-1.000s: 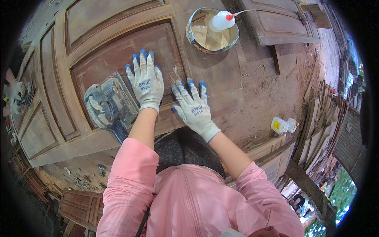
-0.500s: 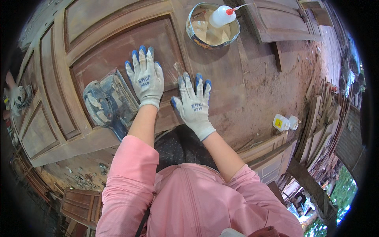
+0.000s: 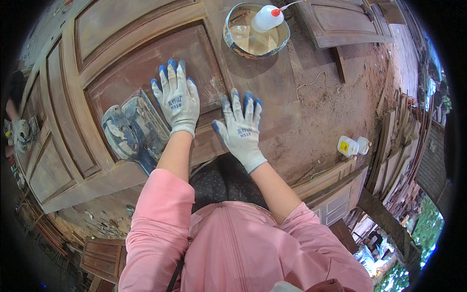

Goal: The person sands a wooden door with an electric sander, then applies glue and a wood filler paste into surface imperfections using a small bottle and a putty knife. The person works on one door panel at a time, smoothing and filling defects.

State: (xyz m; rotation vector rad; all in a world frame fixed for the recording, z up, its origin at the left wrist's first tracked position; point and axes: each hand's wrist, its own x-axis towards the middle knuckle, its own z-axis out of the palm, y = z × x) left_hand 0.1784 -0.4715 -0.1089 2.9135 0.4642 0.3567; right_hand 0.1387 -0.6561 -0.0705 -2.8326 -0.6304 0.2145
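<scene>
A large brown wooden door (image 3: pixel 146 63) with recessed panels lies flat in front of me. My left hand (image 3: pixel 178 100), in a white glove with blue fingertips, rests with fingers stretched out over the reddish-brown panel. Fingers apart, my right hand (image 3: pixel 242 127) lies near that panel's lower right corner, in a matching glove. Neither hand grips anything. Just left of my left hand sits a worn electric sander (image 3: pixel 127 129), dark blue and caked with pale dust. Beyond my right hand stands a round tub (image 3: pixel 250 44) of tan powder or paste, with a white squeeze bottle (image 3: pixel 267 19) with a red cap in it.
Another panelled door (image 3: pixel 343 24) lies at the far right. A white jug (image 3: pixel 348 146) with a yellow label is on the dirt ground. Wooden planks (image 3: pixel 389 141) are stacked along the right. At the left edge, another person's gloved hand (image 3: pixel 23 131) touches the door.
Both hands stay flat on the door, with only slight shifts. The view has moved a little, so the tub and bottle appear slightly farther left. The other person's hand has shifted slightly.
</scene>
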